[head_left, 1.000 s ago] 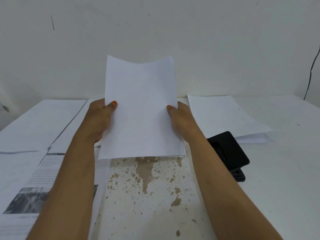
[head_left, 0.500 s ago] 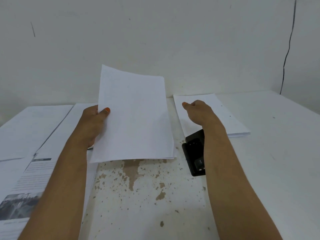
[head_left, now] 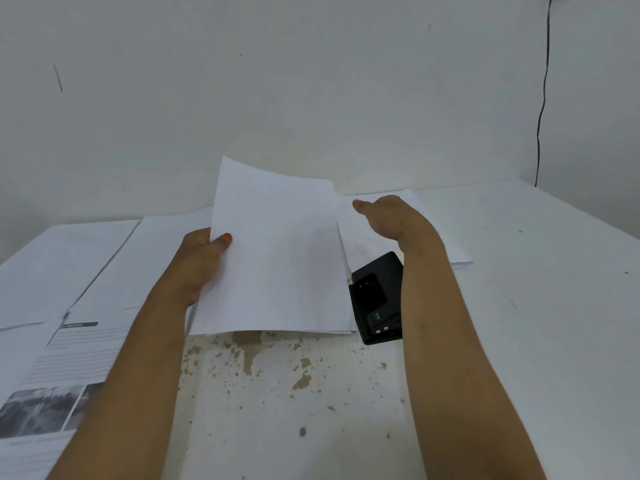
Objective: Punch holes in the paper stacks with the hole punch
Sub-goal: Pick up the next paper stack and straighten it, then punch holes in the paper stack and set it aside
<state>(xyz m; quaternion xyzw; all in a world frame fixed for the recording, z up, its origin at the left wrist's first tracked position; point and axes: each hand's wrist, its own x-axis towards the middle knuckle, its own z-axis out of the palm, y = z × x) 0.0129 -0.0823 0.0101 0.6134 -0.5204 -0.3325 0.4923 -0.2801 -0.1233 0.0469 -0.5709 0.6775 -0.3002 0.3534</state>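
Observation:
My left hand (head_left: 197, 261) grips a thin stack of white paper (head_left: 280, 258) by its left edge, thumb on top, and holds it tilted up above the table. A black hole punch (head_left: 375, 296) sits on the table just right of that stack's lower right corner, partly behind my right forearm. My right hand (head_left: 388, 216) is out past the punch, over a second white paper stack (head_left: 446, 247) lying flat. It holds nothing, with the thumb pointing left and the fingers loosely curled.
The white table (head_left: 536, 323) has chipped paint with brown patches in front of me. Printed newspaper sheets (head_left: 69, 358) cover its left side. A white wall stands close behind, and a black cable (head_left: 542, 98) hangs down it at the right.
My right hand let go of the held stack's right edge and moved right and forward over the flat stack. My left hand alone now holds the stack, which sits lower.

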